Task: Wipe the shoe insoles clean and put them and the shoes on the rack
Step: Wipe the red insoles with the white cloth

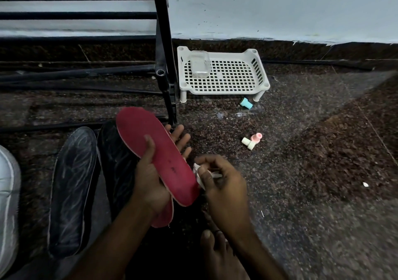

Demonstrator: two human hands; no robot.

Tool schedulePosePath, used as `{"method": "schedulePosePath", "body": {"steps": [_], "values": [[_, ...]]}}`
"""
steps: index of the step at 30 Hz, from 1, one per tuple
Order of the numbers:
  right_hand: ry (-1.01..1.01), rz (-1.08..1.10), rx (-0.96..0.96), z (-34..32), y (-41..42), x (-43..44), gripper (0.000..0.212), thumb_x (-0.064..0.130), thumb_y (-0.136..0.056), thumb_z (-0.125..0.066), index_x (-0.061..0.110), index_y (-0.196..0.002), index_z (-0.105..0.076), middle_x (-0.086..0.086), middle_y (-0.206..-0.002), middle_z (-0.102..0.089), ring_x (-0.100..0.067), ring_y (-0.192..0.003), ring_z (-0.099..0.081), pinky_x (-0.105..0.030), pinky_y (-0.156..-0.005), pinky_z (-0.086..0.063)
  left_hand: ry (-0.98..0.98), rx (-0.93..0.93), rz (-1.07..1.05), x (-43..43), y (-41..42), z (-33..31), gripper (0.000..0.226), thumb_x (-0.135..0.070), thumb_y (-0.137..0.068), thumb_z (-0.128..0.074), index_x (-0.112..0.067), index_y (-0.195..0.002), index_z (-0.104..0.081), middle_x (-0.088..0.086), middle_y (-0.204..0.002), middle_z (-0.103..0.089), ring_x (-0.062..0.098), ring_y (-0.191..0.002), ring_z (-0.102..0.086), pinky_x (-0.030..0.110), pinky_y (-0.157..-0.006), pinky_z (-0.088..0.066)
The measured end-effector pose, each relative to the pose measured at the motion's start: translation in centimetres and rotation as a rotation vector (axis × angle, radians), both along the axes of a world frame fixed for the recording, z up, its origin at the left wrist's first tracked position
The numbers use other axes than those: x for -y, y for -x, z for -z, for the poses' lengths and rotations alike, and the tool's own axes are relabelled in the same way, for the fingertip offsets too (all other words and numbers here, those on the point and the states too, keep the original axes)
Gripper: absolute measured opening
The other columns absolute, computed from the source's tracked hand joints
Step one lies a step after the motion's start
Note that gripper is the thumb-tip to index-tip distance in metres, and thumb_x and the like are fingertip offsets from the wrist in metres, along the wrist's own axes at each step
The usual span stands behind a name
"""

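My left hand (150, 178) holds a red insole (150, 150) up off the floor, thumb across its top face. A second red insole (165, 217) peeks out beneath it. My right hand (221, 185) pinches a small white wipe (199, 171) against the red insole's right edge near the heel. Two dark insoles (71, 193) (116, 165) lie flat on the floor to the left. A white shoe (7, 193) shows at the left edge. The black metal rack (163, 64) stands behind, its bars running left.
A white perforated plastic tray (224, 73) on short legs stands by the wall, with a clear container (200, 64) on it. Small plastic pieces lie on the speckled floor: a teal one (246, 103), and a pink and cream one (252, 141). My bare foot (217, 251) is at the bottom.
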State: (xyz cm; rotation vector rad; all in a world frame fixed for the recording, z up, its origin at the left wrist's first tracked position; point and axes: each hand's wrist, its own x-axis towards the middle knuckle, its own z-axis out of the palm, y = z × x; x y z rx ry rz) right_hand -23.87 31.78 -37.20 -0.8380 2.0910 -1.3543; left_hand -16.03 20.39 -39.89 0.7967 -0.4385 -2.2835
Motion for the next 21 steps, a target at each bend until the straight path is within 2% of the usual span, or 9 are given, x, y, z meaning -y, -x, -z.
{"method": "schedulePosePath", "body": {"steps": [3,5,8,10,13,16,17,19,21], "values": [[-0.133,-0.048,0.095,1.6,0.4,-0.5,0.006,0.029,-0.091,-0.067,0.028,-0.089,-0.073,0.009,-0.088,-0.071,-0.005,-0.082,-0.066,-0.036,-0.078,-0.054,0.018,0.026,-0.022,-0.3,-0.1,0.0,0.058,-0.052,-0.100,-0.022,-0.018,-0.140,-0.047,-0.002,-0.133,-0.063,0.018,-0.122,-0.060,0.041,-0.103,-0.039],[-0.193,-0.135,0.164,2.0,0.7,-0.8,0.011,0.035,-0.086,-0.071,0.024,-0.090,-0.073,0.004,-0.087,-0.072,-0.007,-0.080,-0.068,-0.036,-0.077,-0.056,0.012,0.022,-0.045,-0.5,-0.4,0.3,0.061,-0.055,-0.098,-0.023,-0.020,-0.142,-0.045,-0.004,-0.135,-0.061,0.018,-0.123,-0.059,0.042,-0.101,-0.040],[-0.136,-0.249,0.438,1.9,1.5,-1.1,0.007,0.018,-0.088,-0.072,0.012,-0.089,-0.074,-0.003,-0.081,-0.074,-0.014,-0.074,-0.067,-0.035,-0.074,-0.054,0.032,0.095,-0.009,-0.9,-0.9,0.5,0.059,-0.055,-0.096,-0.030,-0.019,-0.141,-0.048,-0.003,-0.134,-0.062,0.017,-0.124,-0.058,0.039,-0.097,-0.044],[-0.086,-0.269,0.485,1.9,2.7,-1.1,0.006,0.010,-0.088,-0.069,0.006,-0.091,-0.074,-0.009,-0.080,-0.072,-0.017,-0.074,-0.064,-0.035,-0.074,-0.052,0.079,0.243,-0.026,-0.9,-1.3,0.7,0.057,-0.048,-0.093,-0.046,-0.011,-0.137,-0.052,0.002,-0.130,-0.064,0.020,-0.123,-0.058,0.036,-0.090,-0.051],[-0.096,-0.346,0.405,1.5,4.9,-1.0,0.006,0.007,-0.089,-0.067,0.007,-0.090,-0.073,-0.003,-0.082,-0.072,-0.014,-0.075,-0.063,-0.030,-0.072,-0.051,0.424,0.646,-0.220,0.0,-3.2,1.3,0.073,-0.047,-0.083,-0.071,-0.016,-0.142,-0.041,0.005,-0.136,-0.058,0.019,-0.123,-0.058,0.036,-0.092,-0.054],[-0.169,-0.456,0.246,0.9,7.0,-0.8,0.006,0.013,-0.089,-0.069,0.012,-0.090,-0.075,-0.003,-0.091,-0.071,-0.012,-0.081,-0.065,-0.034,-0.077,-0.052,0.981,1.020,-0.308,1.3,-5.0,1.1,0.098,-0.059,-0.074,-0.073,-0.024,-0.150,-0.023,0.003,-0.153,-0.031,0.015,-0.141,-0.034,0.044,-0.113,-0.036],[-0.186,-0.486,0.215,0.6,7.6,-0.6,0.006,0.013,-0.089,-0.069,0.013,-0.091,-0.075,-0.004,-0.093,-0.069,-0.012,-0.082,-0.065,-0.032,-0.077,-0.052,1.173,1.085,-0.243,1.6,-5.0,0.6,0.095,-0.060,-0.075,-0.070,-0.024,-0.151,-0.025,0.003,-0.156,-0.025,0.014,-0.145,-0.025,0.044,-0.116,-0.029],[-0.208,-0.565,0.165,-0.1,8.5,0.0,0.007,0.013,-0.089,-0.070,0.015,-0.092,-0.075,-0.006,-0.098,-0.067,-0.013,-0.087,-0.065,-0.026,-0.077,-0.053,1.499,1.047,0.121,2.4,-4.5,-0.7,0.073,-0.065,-0.080,-0.058,-0.034,-0.143,-0.038,-0.006,-0.155,-0.028,0.008,-0.145,-0.022,0.047,-0.118,-0.022],[-0.203,-0.638,0.157,-0.6,9.1,0.7,0.008,0.015,-0.088,-0.070,0.015,-0.095,-0.075,-0.006,-0.102,-0.065,-0.016,-0.094,-0.065,-0.024,-0.078,-0.052,1.472,0.842,0.624,2.7,-3.8,-1.5,0.040,-0.066,-0.086,-0.052,-0.046,-0.121,-0.056,-0.018,-0.134,-0.054,0.000,-0.126,-0.047,0.048,-0.108,-0.038]]}}
